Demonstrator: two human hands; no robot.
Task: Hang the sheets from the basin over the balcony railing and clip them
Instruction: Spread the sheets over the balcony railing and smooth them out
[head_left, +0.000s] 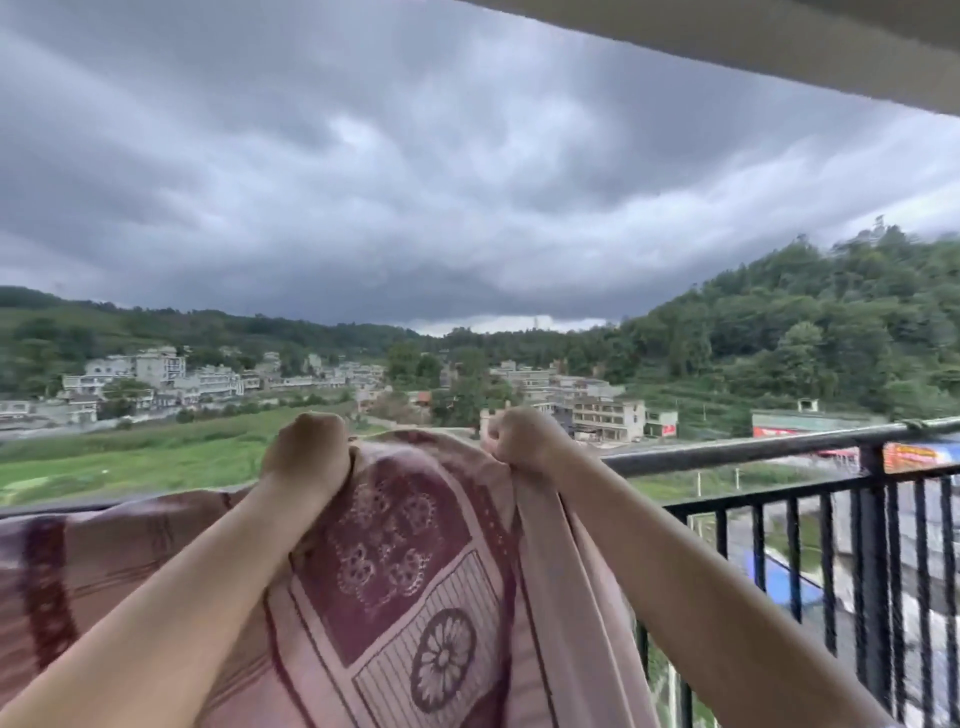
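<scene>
A pink sheet (415, 561) with a maroon floral and striped pattern is held up in front of me, above the balcony railing (753, 444). My left hand (306, 447) is a fist gripping its top edge on the left. My right hand (519, 434) grips the top edge on the right, where the cloth bunches and hangs down in folds. To the left, more of the pink fabric (104, 561) lies draped over the railing. Neither the basin nor any clips are in view.
The black metal railing runs to the right with vertical bars (831, 571) below the top rail. A string or tie (917, 425) is wrapped on the rail at far right. Beyond lie fields, buildings and hills under dark clouds. A ceiling edge (779, 36) crosses the top right.
</scene>
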